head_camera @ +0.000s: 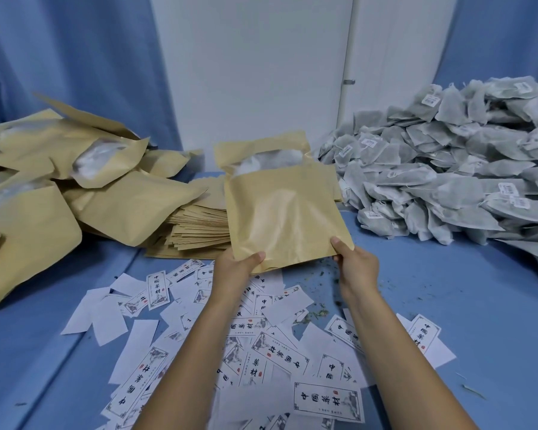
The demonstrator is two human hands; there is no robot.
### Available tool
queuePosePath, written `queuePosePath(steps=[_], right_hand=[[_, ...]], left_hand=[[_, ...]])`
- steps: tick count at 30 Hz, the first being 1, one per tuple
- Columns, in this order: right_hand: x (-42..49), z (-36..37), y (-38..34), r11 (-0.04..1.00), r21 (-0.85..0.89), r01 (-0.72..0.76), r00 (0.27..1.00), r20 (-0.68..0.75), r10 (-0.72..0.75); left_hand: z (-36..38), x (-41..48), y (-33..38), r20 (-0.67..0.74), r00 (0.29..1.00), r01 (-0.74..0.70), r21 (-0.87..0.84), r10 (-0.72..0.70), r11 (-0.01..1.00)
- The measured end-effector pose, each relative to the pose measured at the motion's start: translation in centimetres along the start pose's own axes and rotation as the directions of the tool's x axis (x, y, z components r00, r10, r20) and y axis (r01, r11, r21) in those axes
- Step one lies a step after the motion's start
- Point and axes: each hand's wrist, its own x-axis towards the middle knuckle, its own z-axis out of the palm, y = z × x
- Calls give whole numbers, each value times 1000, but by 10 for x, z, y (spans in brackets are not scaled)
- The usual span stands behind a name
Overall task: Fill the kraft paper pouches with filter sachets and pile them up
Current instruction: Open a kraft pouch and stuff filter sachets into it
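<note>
The job looked somewhere in its middle, to my eye. On the blue-covered counter (pixel 479 305) the biggest thing was the heap of grey filter sachets (pixel 448 169) banked up at the right, a great many of them waiting to go into pouches. Across from it, at the left, lay a loose pile of filled kraft pouches (pixel 75 169), puffed out, with pale contents showing through their windows, so a fair share had been done. Between the two sat a flat stack of empty pouches (pixel 196 228), thick enough that I judged plenty of filling was left. Just in front of that stack, lifted clear of the counter, was the held pouch (pixel 280 209), upright and tipped slightly, something white visible in its window near the top, which suggested it was already filled and due for the pile. The left hand (pixel 239 268) pinched its lower left corner, thumb on the front; the right hand (pixel 354 268) pinched the lower right corner likewise. Below the arms, printed paper labels (pixel 328 400) lay scattered, with small crumbs among them.
</note>
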Motion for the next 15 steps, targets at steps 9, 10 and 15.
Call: queuePosePath(steps=[9,10,15], right_hand=[[-6,6,4,999,-51,-19,1000,17,20],[-5,5,4,998,-55,-15,1000,-2,15],[-9,10,5,995,51,-85,993,93,80]], left_hand=[[9,-9,4,-30,999,-30,32,31,999],[9,-8,5,-24,999,-27,41,28,999],[5,-5,10,-45,998,-48,34,50,998]])
